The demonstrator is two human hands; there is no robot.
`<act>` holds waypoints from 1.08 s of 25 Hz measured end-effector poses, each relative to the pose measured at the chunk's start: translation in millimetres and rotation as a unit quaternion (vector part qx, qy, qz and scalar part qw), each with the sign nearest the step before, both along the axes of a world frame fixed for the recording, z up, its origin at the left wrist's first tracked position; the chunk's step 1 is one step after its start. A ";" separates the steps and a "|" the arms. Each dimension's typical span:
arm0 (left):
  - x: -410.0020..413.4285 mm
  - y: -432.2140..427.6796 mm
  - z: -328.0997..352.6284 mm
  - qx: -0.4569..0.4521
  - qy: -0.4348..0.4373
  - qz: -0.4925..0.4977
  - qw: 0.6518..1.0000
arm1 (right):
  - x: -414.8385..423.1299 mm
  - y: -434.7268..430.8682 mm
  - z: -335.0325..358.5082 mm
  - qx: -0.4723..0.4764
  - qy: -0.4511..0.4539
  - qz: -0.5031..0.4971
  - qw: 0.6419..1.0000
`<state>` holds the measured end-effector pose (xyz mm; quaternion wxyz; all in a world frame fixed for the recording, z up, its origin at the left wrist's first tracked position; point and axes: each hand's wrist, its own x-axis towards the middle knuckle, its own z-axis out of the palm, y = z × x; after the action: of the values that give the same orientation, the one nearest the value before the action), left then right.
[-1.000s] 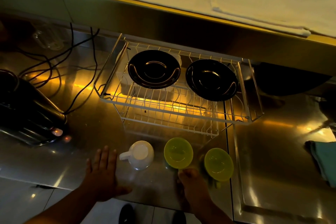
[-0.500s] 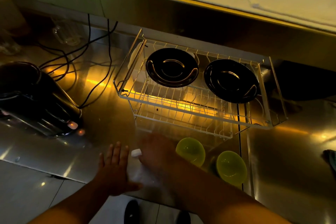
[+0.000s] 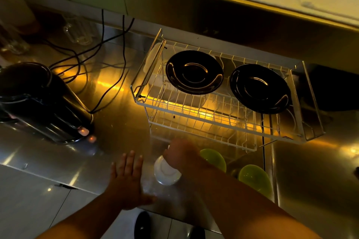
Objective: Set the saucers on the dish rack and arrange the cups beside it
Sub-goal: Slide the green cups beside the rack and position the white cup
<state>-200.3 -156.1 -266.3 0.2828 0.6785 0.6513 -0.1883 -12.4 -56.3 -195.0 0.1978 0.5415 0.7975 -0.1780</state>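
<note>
Two black saucers lie on the top tier of the white wire dish rack (image 3: 194,111): the left saucer (image 3: 194,72) and the right saucer (image 3: 260,88). In front of the rack stand two green cups, the nearer cup (image 3: 214,158) and the right cup (image 3: 254,178). My right hand (image 3: 180,156) is shut on a white cup (image 3: 166,172), which tilts with its base toward me, just left of the green cups. My left hand (image 3: 127,180) rests flat and open on the steel counter beside it.
A dark electric kettle (image 3: 40,101) lies at the left with black cables (image 3: 108,48) running behind it. A glass jug (image 3: 77,31) stands at the back left. The counter's front edge (image 3: 58,181) is close to my arms. A dark pan (image 3: 334,87) sits right of the rack.
My right hand crossed from the green cups to the white cup, gripped it and tipped it up. The left hand stayed flat on the counter. The view shifted left.
</note>
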 end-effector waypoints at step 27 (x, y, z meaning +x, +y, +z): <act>0.6 -0.2 -0.6 0.001 0.008 -0.002 1.000 | 24.6 -66.6 -22.3 0.026 0.167 -0.181 0.969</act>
<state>-199.7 -156.3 -266.9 0.2768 0.6787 0.6523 -0.1933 12.2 -122.8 -217.3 0.0116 0.6446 0.7122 -0.2778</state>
